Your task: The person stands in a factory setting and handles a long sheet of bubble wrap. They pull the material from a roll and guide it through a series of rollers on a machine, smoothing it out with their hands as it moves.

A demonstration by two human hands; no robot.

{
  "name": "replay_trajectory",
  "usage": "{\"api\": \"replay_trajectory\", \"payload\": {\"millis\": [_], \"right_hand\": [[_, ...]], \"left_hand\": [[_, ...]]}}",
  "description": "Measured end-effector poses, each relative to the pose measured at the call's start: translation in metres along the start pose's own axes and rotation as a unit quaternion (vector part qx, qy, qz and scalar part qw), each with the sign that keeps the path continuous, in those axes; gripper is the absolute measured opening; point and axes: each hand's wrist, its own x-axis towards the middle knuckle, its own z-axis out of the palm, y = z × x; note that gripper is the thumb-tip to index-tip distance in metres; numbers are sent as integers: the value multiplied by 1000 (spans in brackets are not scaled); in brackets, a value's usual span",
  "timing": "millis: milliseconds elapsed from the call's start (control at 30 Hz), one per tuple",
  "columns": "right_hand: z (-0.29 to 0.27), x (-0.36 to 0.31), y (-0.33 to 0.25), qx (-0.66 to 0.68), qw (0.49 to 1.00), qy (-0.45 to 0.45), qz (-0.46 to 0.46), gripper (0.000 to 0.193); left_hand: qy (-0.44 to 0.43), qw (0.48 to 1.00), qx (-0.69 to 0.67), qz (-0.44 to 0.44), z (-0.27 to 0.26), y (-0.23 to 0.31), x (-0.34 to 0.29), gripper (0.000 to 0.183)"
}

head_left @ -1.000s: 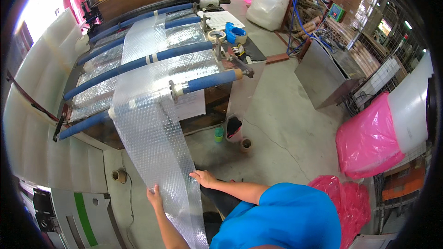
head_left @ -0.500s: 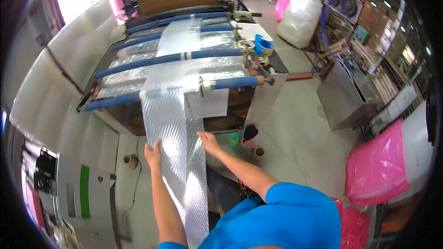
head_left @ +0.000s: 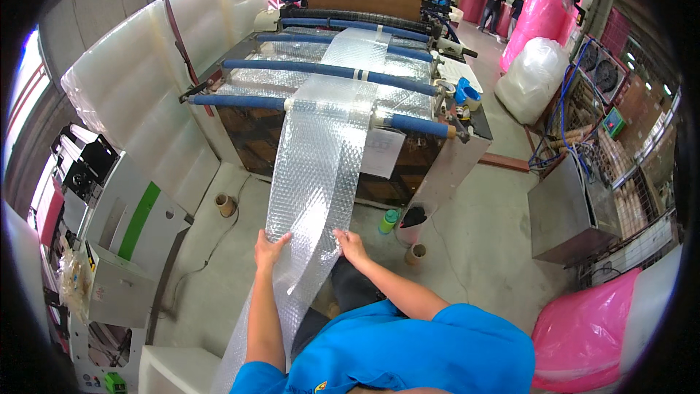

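Note:
A long strip of clear bubble wrap (head_left: 315,164) comes down over the front blue roller (head_left: 415,125) of a machine and runs toward me. My left hand (head_left: 270,249) grips its left edge, thumb on top. My right hand (head_left: 353,246) pinches the right edge at about the same height, fingers partly hidden by the film. Between my hands the strip is slightly creased and shiny. Below them it slants to the lower left, passing behind my left forearm.
More blue rollers (head_left: 292,71) cross the machine. Tape rolls (head_left: 467,93) lie at its right side. On the floor are a green bottle (head_left: 389,222) and cardboard cores (head_left: 225,205). A grey cabinet (head_left: 120,226) stands left, a metal box (head_left: 572,208) right. People work far back.
The view has turned left, so the machine appears farther right. Both hands still hold the strip. Its lower part has swung from straight down to the lower left.

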Motion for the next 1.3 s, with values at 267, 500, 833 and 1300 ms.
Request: {"api": "replay_trajectory", "payload": {"millis": [267, 500, 833, 1300], "right_hand": [[28, -48, -62, -2, 992, -83, -96, 35], [39, -64, -100, 113, 985, -53, -117, 31], [-21, -98, -264, 304, 886, -12, -350, 21], [-89, -160, -351, 249, 597, -287, -706, 22]], "left_hand": [[101, 990, -38, 86, -76, 14, -4, 49], [113, 975, -160, 109, -94, 14, 6, 27], [37, 983, -152, 98, -22, -48, 33, 26], [-10, 970, -217, 110, -13, -33, 24, 25]]}}
